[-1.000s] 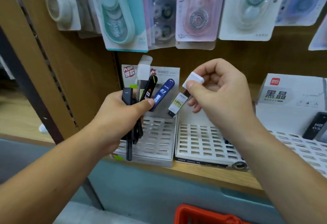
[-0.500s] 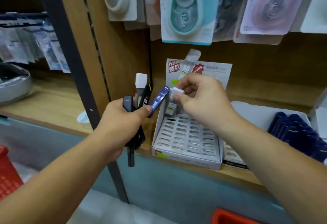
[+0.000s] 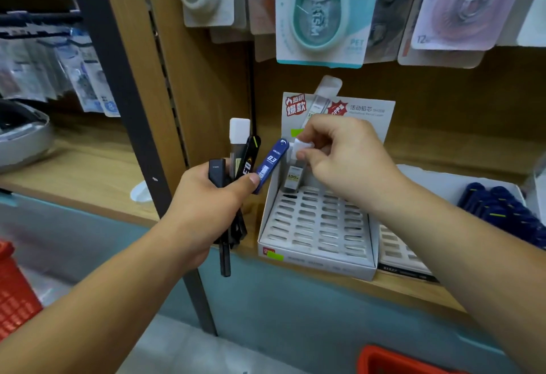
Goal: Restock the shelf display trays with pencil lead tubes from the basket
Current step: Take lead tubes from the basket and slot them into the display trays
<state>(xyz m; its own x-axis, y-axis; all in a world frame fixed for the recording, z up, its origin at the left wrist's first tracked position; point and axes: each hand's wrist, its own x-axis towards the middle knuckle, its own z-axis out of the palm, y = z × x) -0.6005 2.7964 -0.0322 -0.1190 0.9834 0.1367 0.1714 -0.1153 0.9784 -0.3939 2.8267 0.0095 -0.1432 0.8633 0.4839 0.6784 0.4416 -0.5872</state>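
The clear lead tube point(image 3: 295, 177) with a white cap stands nearly upright at the back-left corner of the white slotted display tray point(image 3: 319, 264); whether its lower end is seated in a slot cannot be told. The right hand point(image 3: 345, 161) pinches the cap between thumb and fingertips. The tray sits at the front edge of the wooden shelf point(image 3: 74, 178), touching a second tray point(image 3: 396, 255) on its right side. Just left of the tray, the left hand point(image 3: 206, 205) is clamped around a fanned bundle: a blue tube point(image 3: 271, 164), a black tube point(image 3: 251, 155), a white-capped tube point(image 3: 238, 137) and further black ones. Dark blue tubes point(image 3: 502, 211) fill a box near the shelf's right edge. Correction tape packs point(image 3: 320, 10) hang above. A red basket point(image 3: 399, 362) shows below.
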